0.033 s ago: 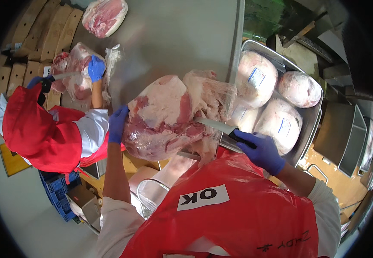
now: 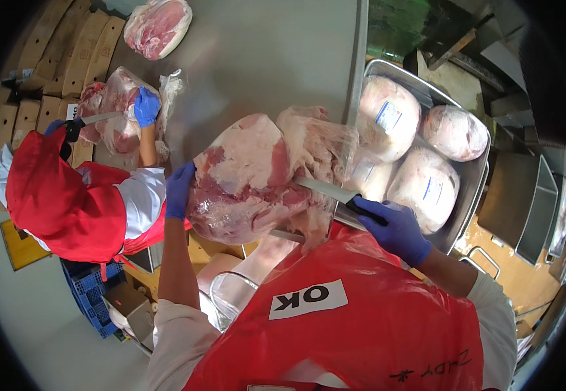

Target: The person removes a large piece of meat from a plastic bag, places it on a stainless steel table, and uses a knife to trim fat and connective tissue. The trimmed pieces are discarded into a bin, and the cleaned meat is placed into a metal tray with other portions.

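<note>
A large raw ham leg (image 2: 247, 153), pinkish with pale fat, lies on the metal table's near edge in front of me. My left hand (image 2: 180, 189), in a blue glove, grips the ham's left side; its fingertips are partly hidden. My right hand (image 2: 397, 231), also gloved, is closed around the black handle of a knife (image 2: 327, 189). The blade points left, its tip against the meat where a loose flap of fat and skin (image 2: 319, 143) with clear plastic film spreads to the right.
At right, a metal tub (image 2: 463, 221) holds several wrapped hams (image 2: 389, 117). On the left a co-worker in red (image 2: 68, 195) cuts another ham (image 2: 119, 111) with a knife. A trimmed piece of meat (image 2: 158, 28) lies on the table (image 2: 263, 58) beyond. Cardboard boxes (image 2: 77, 65) line the far left.
</note>
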A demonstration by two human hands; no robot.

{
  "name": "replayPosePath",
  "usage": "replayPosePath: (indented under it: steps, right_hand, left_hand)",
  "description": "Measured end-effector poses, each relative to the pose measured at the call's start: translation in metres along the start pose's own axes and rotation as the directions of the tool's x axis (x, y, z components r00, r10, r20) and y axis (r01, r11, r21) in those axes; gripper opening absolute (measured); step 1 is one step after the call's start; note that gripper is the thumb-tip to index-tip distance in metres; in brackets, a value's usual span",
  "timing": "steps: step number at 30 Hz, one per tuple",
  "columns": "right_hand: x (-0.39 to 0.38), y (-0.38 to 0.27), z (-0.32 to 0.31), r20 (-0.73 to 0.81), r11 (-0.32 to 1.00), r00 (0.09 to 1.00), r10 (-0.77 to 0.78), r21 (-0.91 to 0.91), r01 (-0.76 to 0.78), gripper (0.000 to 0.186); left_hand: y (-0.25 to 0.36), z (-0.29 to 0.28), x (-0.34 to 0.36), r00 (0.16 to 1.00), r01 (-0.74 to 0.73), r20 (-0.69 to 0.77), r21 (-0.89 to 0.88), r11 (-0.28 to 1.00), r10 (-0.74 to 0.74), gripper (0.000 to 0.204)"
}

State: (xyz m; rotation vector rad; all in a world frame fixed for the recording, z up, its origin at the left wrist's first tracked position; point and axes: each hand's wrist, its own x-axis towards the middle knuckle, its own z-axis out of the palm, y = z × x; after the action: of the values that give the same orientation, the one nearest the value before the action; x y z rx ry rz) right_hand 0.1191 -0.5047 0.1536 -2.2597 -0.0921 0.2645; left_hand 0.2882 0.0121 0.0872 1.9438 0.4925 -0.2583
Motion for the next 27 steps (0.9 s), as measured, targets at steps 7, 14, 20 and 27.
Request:
replayPosePath:
  steps: [7,14,20,27]
  right_hand:
    - [-0.013,0.019,0.021,-0.067,0.998,0.998,-0.013,0.057,0.017,0.039]
    - [-0.024,0.036,0.055,-0.190,0.990,0.981,-0.036,0.128,0.061,0.039]
    - [-0.026,0.046,0.076,-0.248,0.977,0.968,-0.050,0.191,0.100,0.040]
    - [-0.023,0.050,0.083,-0.133,0.952,0.990,0.040,0.306,0.002,0.041]
  left_hand:
    - [-0.004,0.001,0.002,0.999,-0.038,-0.014,0.045,0.998,0.039,0.040]
    - [-0.007,-0.001,-0.001,0.997,0.057,-0.052,-0.002,0.998,-0.057,0.043]
    - [-0.014,-0.004,-0.004,0.997,0.045,-0.055,-0.012,0.999,-0.046,0.038]
    - [-0.017,-0.004,-0.009,0.998,0.010,-0.055,-0.029,1.000,-0.012,0.038]
